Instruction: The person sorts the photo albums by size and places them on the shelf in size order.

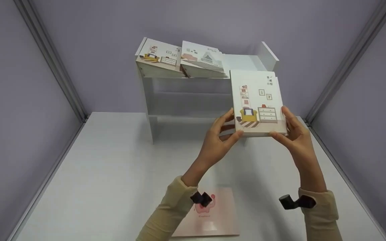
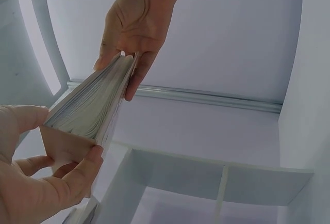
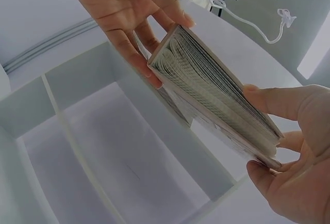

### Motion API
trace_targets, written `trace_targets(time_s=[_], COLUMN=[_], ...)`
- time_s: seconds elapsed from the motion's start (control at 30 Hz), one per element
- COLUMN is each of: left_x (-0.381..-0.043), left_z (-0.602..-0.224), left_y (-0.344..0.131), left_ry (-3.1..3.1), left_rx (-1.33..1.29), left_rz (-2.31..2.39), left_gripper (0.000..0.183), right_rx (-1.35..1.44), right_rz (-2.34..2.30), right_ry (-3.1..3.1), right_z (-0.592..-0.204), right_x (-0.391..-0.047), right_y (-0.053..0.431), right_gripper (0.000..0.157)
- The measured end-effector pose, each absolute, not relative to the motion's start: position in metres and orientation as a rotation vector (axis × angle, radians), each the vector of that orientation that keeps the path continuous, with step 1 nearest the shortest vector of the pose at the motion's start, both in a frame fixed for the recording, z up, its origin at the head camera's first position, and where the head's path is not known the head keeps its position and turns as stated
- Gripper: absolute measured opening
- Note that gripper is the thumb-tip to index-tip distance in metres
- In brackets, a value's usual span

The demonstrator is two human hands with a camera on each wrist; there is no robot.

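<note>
A thick white book [image 1: 256, 100], its cover printed with a yellow armchair and a chest of drawers, is held up at the right front of a white shelf [image 1: 188, 115]. My left hand [image 1: 218, 134] grips its lower left corner, and my right hand [image 1: 297, 134] its lower right side, with both thumbs at the bottom edge. A slim second edge shows along its right side; whether this is another book I cannot tell. The page block [image 2: 95, 102] appears between both hands in the left wrist view. Fanned pages [image 3: 206, 90] are visible in the right wrist view too.
On the shelf top's left lie a matching book [image 1: 161, 55] and a small pile of white books [image 1: 203, 57]. An upright end panel [image 1: 268, 55] stands at the right. Below my left forearm, a pink elephant book [image 1: 213, 224] lies on the white table [image 1: 95, 184].
</note>
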State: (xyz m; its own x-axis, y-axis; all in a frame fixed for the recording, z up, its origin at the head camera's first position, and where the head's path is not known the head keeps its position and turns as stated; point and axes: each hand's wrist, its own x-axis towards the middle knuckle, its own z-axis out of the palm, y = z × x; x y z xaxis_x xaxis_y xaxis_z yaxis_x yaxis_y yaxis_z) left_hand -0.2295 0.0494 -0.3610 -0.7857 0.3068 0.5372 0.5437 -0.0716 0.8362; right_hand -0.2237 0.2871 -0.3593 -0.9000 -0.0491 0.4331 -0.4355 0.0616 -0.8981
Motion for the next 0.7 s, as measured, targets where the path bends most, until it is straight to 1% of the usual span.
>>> trace_targets(time_s=[0.13,0.37,0.7], left_x=[-0.221,-0.246,-0.249], left_z=[-0.349,-0.376,-0.374], left_y=[0.045,0.052,0.052], left_ry=[-2.027,-1.994,-1.951], left_rx=[-0.93,-0.935,-0.958], left_rz=[-1.964,-1.99,-1.99], left_gripper=[0.06,0.064,0.062], right_rx=[0.49,0.511,0.507], right_rz=[1.903,1.892,1.895], right_ry=[-2.068,-2.049,-2.007], right_z=[-0.36,-0.363,-0.357], right_x=[-0.228,-0.229,-0.228], right_y=[0.287,0.286,0.284], right_gripper=[0.075,0.075,0.076])
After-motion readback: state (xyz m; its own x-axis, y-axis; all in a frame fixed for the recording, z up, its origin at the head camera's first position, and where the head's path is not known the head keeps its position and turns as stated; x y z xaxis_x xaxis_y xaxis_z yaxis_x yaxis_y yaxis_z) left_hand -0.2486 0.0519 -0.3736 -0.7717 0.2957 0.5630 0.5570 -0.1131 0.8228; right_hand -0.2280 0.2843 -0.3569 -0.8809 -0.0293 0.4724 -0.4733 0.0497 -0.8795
